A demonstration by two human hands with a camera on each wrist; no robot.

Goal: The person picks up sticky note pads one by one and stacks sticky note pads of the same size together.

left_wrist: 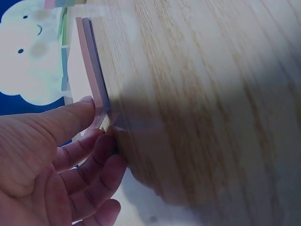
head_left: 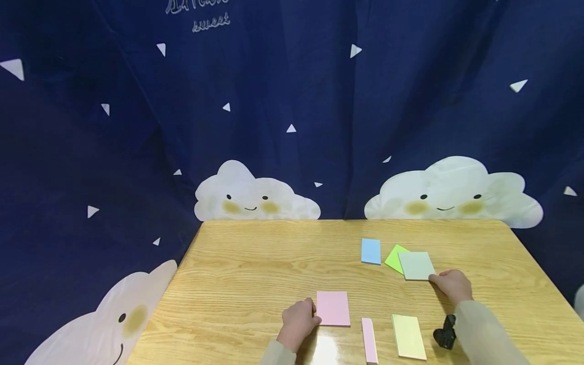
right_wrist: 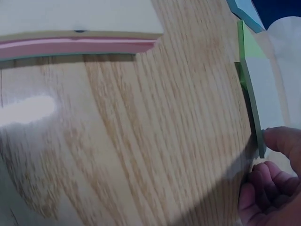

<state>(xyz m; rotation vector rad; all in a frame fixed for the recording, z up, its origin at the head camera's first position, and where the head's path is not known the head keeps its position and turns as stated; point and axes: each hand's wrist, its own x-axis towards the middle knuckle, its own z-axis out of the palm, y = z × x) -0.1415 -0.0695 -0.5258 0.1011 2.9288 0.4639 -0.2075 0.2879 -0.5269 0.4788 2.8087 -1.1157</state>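
Observation:
My left hand [head_left: 298, 322] pinches the lower left corner of a square pink sticky note pad [head_left: 333, 308], thumb [left_wrist: 80, 110] on top and fingers at the edge. Edge-on in the left wrist view, a darker greyish layer shows beneath the pink one. Over to the right, my right hand [head_left: 453, 286] pinches the near right corner of a pale green sticky note pad [head_left: 417, 266]. That pad partly covers a bright green pad [head_left: 395, 258], turned at an angle under its left side. The right fingertips' undersides are hidden in the head view.
A blue pad [head_left: 371, 251] lies left of the green ones. Nearer the front edge are a narrow pink pad [head_left: 369, 340] and a yellow pad [head_left: 408, 336]. A small black device [head_left: 445, 333] sits by the right sleeve. Behind the wooden table [head_left: 255, 263] hangs a dark blue curtain [head_left: 283, 76].

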